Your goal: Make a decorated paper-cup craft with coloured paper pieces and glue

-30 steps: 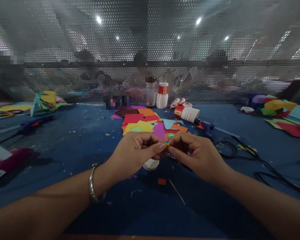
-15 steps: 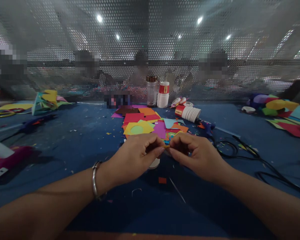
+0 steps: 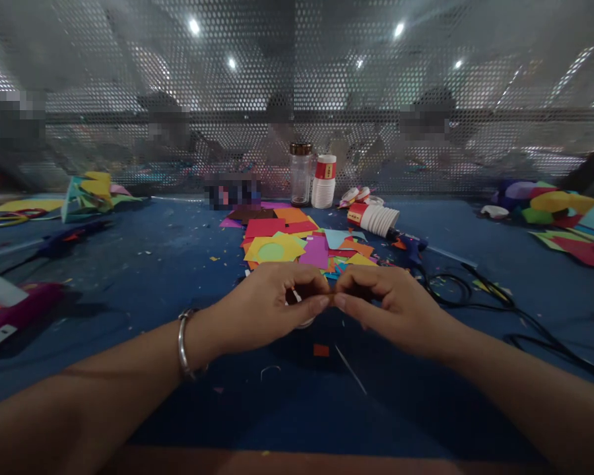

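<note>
Magenta power strip (image 3: 22,313), nine o'clock, cut off. Toward seven, blue tabletop (image 3: 257,422) offers room to its near edge. The left hand (image 3: 270,307), half hiding a white object (image 3: 306,323), and the right hand (image 3: 398,310) pinch a tiny brownish piece (image 3: 332,299), dial centre, barely visible. Black cord (image 3: 499,307) leaves frame past three.
</note>
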The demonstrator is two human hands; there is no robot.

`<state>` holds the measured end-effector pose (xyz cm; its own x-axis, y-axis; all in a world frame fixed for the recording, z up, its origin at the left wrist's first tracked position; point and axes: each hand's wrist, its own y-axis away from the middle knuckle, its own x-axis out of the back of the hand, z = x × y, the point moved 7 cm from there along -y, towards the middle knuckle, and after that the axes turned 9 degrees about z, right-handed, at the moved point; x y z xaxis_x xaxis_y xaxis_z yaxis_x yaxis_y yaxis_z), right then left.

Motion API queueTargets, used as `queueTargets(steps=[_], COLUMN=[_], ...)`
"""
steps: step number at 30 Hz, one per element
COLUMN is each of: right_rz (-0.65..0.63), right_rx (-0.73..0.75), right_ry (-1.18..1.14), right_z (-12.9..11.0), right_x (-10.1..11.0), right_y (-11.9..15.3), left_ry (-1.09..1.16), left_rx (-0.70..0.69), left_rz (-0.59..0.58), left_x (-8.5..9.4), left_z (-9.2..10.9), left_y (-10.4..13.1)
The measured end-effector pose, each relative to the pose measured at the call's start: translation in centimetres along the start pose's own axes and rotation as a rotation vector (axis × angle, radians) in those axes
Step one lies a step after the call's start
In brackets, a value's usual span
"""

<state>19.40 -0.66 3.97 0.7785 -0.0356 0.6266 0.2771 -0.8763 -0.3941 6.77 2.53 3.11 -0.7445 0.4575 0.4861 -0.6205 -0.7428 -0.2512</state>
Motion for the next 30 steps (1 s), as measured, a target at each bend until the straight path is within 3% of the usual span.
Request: queueTargets(steps=[5, 11, 18, 25, 30], right_rz=[-0.012, 0.054, -0.272, -0.320, -0.297], right_rx=[-0.024, -0.019, -0.095, -0.039, -0.119], right_ry=[0.037, 0.208, 0.637, 0.691, 0.664], right_z=[0.8, 1.4, 3.8, 3.7, 4.0], right_x=[0.1, 1.8, 0.4, -0.2, 0.1], right_y=[-0.3, -0.8, -0.3, 0.2, 0.0], left_ry=[-0.060, 0.396, 0.777, 0.820, 0.849], left_rx=[-0.035, 0.237, 0.505, 0.579, 0.570], left_rz=[0.127, 0.138, 0.126, 0.117, 0.136], left_x=[0.3, 0.5, 0.7, 0.6, 0.8], left_z=[0.5, -2.5, -3.8, -3.9, -3.8], left_y=[-0.2, -0.9, -1.0, -0.9, -1.0])
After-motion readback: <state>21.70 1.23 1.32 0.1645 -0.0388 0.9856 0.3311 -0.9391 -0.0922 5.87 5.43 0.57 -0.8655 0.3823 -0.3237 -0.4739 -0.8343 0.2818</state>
